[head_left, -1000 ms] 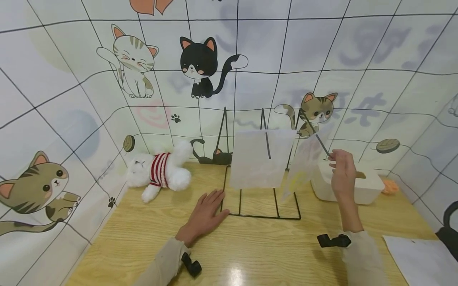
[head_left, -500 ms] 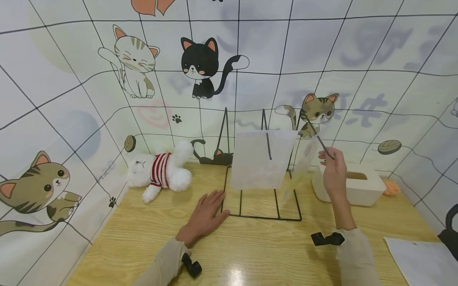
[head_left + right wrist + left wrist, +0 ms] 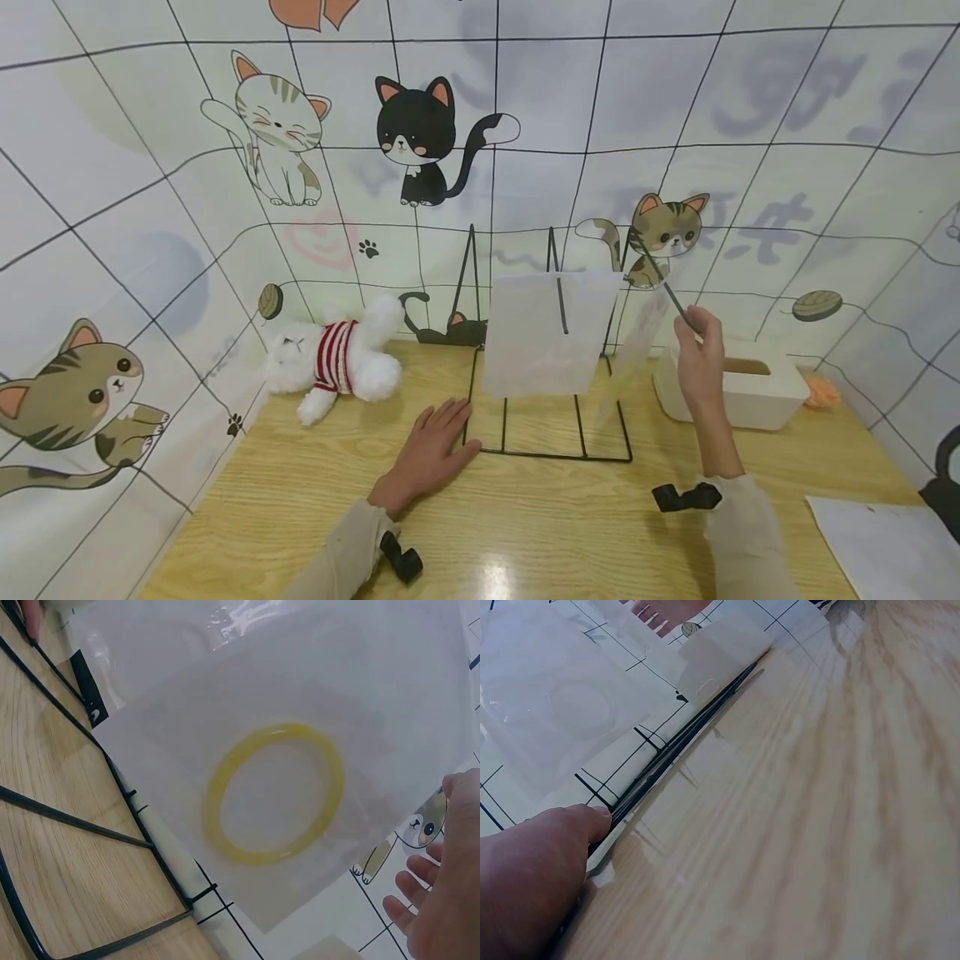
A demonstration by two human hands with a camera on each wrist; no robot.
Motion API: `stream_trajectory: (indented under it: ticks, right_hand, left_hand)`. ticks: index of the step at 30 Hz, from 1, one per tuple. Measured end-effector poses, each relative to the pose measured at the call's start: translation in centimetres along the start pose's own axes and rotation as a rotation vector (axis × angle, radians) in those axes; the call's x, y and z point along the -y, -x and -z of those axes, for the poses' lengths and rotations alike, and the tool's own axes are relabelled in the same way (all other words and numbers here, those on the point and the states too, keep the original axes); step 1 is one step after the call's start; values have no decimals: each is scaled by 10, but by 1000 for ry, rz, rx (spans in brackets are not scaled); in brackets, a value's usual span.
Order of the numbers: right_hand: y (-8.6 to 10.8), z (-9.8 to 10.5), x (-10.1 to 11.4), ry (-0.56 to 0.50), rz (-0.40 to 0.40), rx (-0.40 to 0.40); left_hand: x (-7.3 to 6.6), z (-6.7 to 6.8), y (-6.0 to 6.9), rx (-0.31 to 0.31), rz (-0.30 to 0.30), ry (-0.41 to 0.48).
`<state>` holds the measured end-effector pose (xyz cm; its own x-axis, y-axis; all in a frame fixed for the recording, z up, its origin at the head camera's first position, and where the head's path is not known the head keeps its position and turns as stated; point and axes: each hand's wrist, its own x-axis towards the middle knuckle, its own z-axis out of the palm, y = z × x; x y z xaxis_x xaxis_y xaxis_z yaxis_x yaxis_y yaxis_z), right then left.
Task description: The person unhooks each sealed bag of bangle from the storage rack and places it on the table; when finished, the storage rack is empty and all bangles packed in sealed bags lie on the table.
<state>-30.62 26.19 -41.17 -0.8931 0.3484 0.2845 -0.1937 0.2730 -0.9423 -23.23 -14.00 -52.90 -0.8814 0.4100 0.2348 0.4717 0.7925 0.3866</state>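
Observation:
A black wire rack (image 3: 555, 455) stands on the table with bags on its arms. My left hand (image 3: 429, 457) lies flat on the table, its fingers at the rack's left front corner; its thumb (image 3: 581, 821) meets the frame in the left wrist view. A whitish bag (image 3: 543, 342) hangs from the middle arm. On the right arm (image 3: 663, 285) is a translucent bag (image 3: 637, 350), seen nearly edge-on, with a yellow ring (image 3: 336, 780) in the right wrist view. My right hand (image 3: 701, 358) pinches that arm's front end, the thumb close to the bag's edge.
A white plush toy (image 3: 375, 377) in a striped top lies left of the rack. To the right stand a white tissue box (image 3: 765, 400) and an orange item (image 3: 822, 392). A white sheet (image 3: 885, 542) lies at the right front, beside a black object (image 3: 943, 496).
My right hand has shifted left, toward the rack, uncovering the tissue box's slot. The translucent bag has turned from a wider view to nearly edge-on. My left hand has stayed put.

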Motion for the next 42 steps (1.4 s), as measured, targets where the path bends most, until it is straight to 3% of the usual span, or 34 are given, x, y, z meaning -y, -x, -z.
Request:
stream_trajectory:
  ticks: [9, 21, 25, 30, 35, 42]
  right_hand:
    - [-1, -1, 2, -72, -18, 51]
    - [0, 0, 7, -169, 46, -66]
    - [5, 3, 16, -285, 94, -74]
    - [11, 8, 30, -435, 70, -124]
    - [12, 12, 41, -559, 148, -151]
    - [14, 14, 46, -543, 220, -167]
  left_hand:
    - [2, -3, 1, 15, 11, 9]
    - [1, 1, -1, 5, 4, 6]
    - [0, 2, 0, 12, 9, 20]
    - [-1, 2, 0, 15, 15, 21]
    - [0, 1, 0, 17, 18, 11]
    - [1, 0, 0, 17, 20, 8]
